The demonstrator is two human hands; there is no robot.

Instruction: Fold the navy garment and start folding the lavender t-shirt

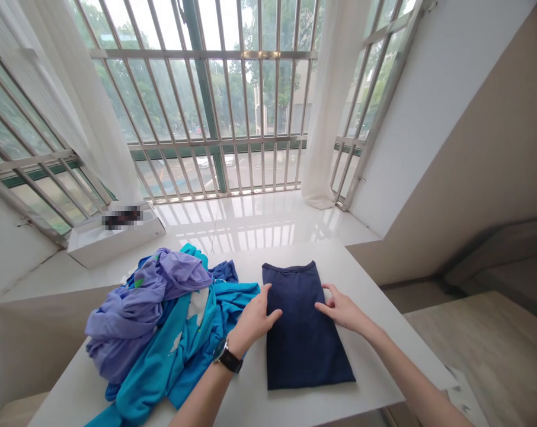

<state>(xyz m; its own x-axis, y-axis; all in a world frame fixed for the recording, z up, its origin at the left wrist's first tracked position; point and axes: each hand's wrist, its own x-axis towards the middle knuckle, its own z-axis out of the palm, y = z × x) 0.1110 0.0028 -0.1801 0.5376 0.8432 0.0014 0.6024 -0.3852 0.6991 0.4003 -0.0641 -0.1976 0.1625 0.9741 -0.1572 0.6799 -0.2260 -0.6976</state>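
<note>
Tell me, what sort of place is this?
It looks like a room in a home, probably on an upper floor. Sheer curtains hang beside a barred window, and a heap of clothes lies on a white table next to a folded shirt.

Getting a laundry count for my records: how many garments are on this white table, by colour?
Navy folded cotton T-shirt: 1
Lavender crumpled garment: 1
Turquoise crumpled garment: 1
Royal-blue crumpled garment: 1
Total: 4, though the heap may hide more

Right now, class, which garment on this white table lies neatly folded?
The dark navy T-shirt, folded flat; the purple garment and turquoise garment beside it lie crumpled.
</note>
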